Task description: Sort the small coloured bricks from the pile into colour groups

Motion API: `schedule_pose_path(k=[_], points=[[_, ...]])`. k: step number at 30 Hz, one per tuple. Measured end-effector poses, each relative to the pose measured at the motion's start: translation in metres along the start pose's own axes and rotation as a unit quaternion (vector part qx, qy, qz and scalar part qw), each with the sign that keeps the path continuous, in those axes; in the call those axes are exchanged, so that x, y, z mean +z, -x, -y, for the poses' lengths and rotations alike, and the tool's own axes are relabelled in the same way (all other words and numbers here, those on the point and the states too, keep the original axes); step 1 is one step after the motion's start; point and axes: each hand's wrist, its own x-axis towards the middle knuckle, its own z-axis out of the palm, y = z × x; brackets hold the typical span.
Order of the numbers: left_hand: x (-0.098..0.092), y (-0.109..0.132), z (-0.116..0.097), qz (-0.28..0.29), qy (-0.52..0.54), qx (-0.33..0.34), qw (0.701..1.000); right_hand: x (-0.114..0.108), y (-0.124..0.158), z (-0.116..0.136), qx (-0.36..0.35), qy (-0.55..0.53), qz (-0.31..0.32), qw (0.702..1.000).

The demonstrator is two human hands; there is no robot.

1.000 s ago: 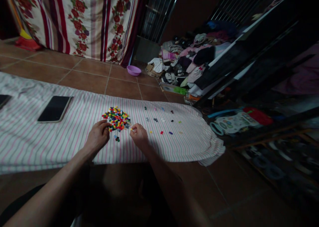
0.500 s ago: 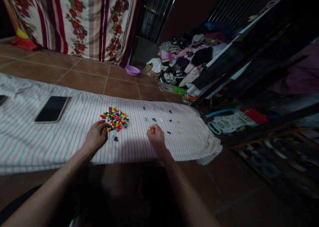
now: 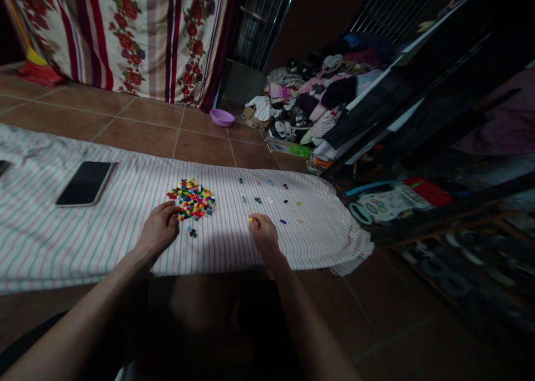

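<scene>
A multicoloured heap of tiny plastic pieces (image 3: 194, 198) lies on a striped cloth (image 3: 225, 247). My left hand (image 3: 159, 225) rests at the heap's left edge, its fingers loosely bent and apart, fingertips against the outer pieces. Right of the heap, my right hand (image 3: 264, 235) is closed in a pinch just above the cloth, with a small yellow piece (image 3: 251, 220) at its fingertips. Beyond that hand, small single-colour groups lie spaced out, among them dark grey pieces (image 3: 258, 200), white pieces (image 3: 270, 200), purple pieces (image 3: 283, 221) and lime-green pieces (image 3: 298, 203).
A phone (image 3: 86, 184) lies on the cloth at the left. Below the heap sit a few loose dark pieces (image 3: 192, 232). On the tiled floor behind are a purple basin (image 3: 222, 117) and a pile of clothes (image 3: 311, 97). A rack (image 3: 460, 247) stands at the right.
My right hand has shifted slightly toward me and to the right, the yellow piece moving a little toward me with it. My left hand stays at the heap.
</scene>
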Motion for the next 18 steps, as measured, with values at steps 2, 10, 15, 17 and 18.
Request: schedule_pose_path(k=[2, 10, 15, 17, 18], points=[[0.0001, 0.0001, 0.0, 0.001, -0.003, -0.001, 1.0, 0.0009, 0.0009, -0.0001, -0.006, -0.002, -0.003, 1.0], [0.002, -0.0006, 0.0015, -0.006, -0.001, 0.008, 1.0, 0.0017, 0.006, -0.0032, -0.015, 0.008, -0.019, 1.0], [0.0001, -0.0005, -0.0002, 0.003, -0.001, 0.002, 1.0, 0.0037, 0.0076, -0.0053, -0.03, 0.013, -0.017, 0.999], [-0.0008, -0.0005, -0.0007, 0.005, -0.001, 0.001, 1.0, 0.0047, 0.0078, -0.0056, -0.033, 0.012, -0.016, 0.999], [-0.0011, -0.0005, -0.0009, 0.006, -0.001, 0.001, 1.0, 0.0051, 0.008, -0.0057, -0.033, 0.011, -0.017, 0.999]])
